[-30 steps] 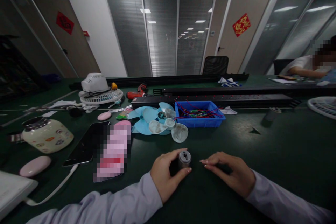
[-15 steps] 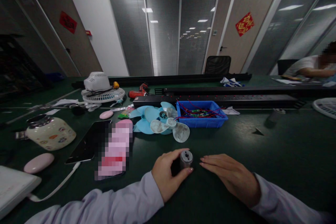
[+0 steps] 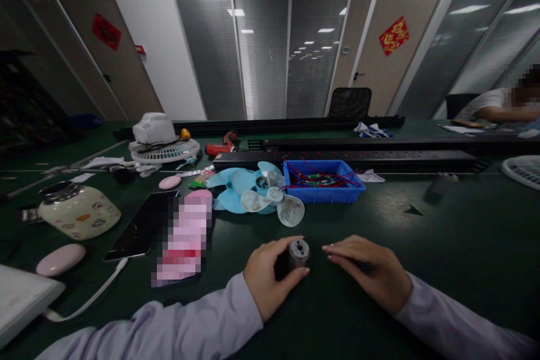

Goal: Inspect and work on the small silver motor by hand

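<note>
My left hand [image 3: 270, 275] curves its thumb and forefinger around a small grey metal cylinder [image 3: 299, 252] that stands upright on the green table, with dark holes in its top face. The palm side of that hand is mostly in shadow. Just right of the cylinder and apart from it, my right hand [image 3: 371, 270] brings thumb and fingertips together in a pinch. Whatever may be between those fingertips is too small to make out. Beyond both hands lie several light blue and greyish fan blades [image 3: 257, 191].
Behind, a blue bin [image 3: 323, 194] holds tangled wires. Left are a phone in a pink case [image 3: 185, 236], a black tablet [image 3: 143, 225] on a white cable, and a cream pot [image 3: 80, 211]. A red drill [image 3: 221, 146] and white fan [image 3: 156, 138] sit farther back. Another person sits far right.
My right hand has gone from flat, extended fingers to a pinch with the thumb visible, staying near the same spot. My left hand keeps its hold on the cylinder.
</note>
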Action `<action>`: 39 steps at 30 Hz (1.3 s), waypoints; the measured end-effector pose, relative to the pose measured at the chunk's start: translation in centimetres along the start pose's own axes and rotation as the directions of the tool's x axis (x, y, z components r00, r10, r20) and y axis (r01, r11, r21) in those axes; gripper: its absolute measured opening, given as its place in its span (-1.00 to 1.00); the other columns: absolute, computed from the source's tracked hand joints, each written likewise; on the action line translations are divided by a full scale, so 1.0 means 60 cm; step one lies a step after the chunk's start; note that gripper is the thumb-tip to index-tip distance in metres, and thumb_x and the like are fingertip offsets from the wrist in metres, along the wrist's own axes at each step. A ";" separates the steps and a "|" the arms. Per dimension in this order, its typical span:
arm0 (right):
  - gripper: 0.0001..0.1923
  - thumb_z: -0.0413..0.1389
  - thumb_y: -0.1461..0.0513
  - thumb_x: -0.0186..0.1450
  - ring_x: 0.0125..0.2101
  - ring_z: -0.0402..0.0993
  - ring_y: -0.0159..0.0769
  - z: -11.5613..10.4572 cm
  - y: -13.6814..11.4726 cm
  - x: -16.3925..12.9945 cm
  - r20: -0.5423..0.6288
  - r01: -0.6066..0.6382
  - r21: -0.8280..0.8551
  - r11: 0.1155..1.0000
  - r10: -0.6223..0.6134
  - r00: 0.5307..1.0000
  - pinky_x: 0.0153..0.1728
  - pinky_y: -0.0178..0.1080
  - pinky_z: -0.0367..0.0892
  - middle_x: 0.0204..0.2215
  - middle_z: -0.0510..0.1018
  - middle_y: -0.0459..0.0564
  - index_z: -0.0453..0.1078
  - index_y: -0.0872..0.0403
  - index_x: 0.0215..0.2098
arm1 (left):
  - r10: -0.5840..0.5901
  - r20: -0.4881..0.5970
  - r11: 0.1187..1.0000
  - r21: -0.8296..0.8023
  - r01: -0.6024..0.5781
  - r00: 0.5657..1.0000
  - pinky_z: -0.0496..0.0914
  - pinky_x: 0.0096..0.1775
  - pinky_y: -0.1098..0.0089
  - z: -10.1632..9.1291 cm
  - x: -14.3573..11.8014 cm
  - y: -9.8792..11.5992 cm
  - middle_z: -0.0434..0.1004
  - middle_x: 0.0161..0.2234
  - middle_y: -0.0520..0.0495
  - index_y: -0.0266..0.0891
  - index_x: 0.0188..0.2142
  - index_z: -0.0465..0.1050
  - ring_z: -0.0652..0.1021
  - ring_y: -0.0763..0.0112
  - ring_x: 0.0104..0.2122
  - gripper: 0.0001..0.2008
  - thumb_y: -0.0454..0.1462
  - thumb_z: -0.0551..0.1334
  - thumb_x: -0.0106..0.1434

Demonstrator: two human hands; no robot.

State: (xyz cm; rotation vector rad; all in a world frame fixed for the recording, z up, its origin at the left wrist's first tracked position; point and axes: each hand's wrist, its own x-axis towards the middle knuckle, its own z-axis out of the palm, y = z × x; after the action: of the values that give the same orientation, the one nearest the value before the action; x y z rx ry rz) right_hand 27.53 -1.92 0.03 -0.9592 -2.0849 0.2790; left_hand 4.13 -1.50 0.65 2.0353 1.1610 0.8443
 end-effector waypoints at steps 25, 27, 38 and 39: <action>-0.88 0.16 0.35 0.23 -0.33 0.56 -0.28 0.069 -0.049 0.063 -0.212 0.012 0.270 0.963 0.047 0.976 -0.28 -0.21 0.48 -0.38 0.62 -0.04 0.45 0.03 -0.28 | 0.063 -0.017 0.998 0.027 -0.062 0.998 0.41 -0.05 0.22 0.002 0.000 -0.006 0.56 -0.07 -0.08 -0.16 0.02 0.38 0.54 0.19 -0.09 -0.56 -0.24 0.30 0.13; -0.89 0.17 0.34 0.22 -0.33 0.56 -0.27 0.068 -0.050 0.063 -0.188 -0.006 0.270 0.963 0.059 0.980 -0.27 -0.21 0.48 -0.38 0.62 -0.04 0.46 0.04 -0.28 | 0.068 -0.015 0.997 0.022 -0.068 0.998 0.41 -0.04 0.23 0.003 0.000 -0.006 0.56 -0.06 -0.08 -0.16 0.02 0.38 0.54 0.19 -0.08 -0.57 -0.25 0.30 0.14; -0.72 0.12 0.40 0.21 -0.19 0.56 -0.24 0.060 -0.063 0.061 -0.108 0.013 0.362 0.932 0.029 0.994 -0.15 -0.17 0.49 -0.21 0.62 0.03 0.43 0.07 -0.11 | 0.057 -0.001 0.997 0.043 -0.057 0.998 0.42 -0.09 0.20 0.004 -0.001 -0.010 0.58 -0.17 -0.13 -0.24 -0.05 0.42 0.56 0.17 -0.17 -0.64 -0.23 0.28 0.15; -0.71 0.11 0.41 0.21 -0.19 0.55 -0.24 0.059 -0.063 0.061 -0.108 0.018 0.366 0.930 0.023 0.994 -0.15 -0.16 0.48 -0.21 0.61 0.03 0.43 0.07 -0.11 | 0.058 -0.003 0.997 0.044 -0.057 0.998 0.42 -0.09 0.19 0.004 -0.001 -0.009 0.58 -0.17 -0.13 -0.24 -0.04 0.42 0.56 0.17 -0.17 -0.64 -0.23 0.28 0.15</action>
State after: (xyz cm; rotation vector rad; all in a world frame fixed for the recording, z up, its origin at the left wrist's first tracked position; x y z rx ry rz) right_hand 21.44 -1.47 1.69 -0.7326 -1.8430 0.5817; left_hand 4.03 -1.39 0.07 2.1125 1.1371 0.8583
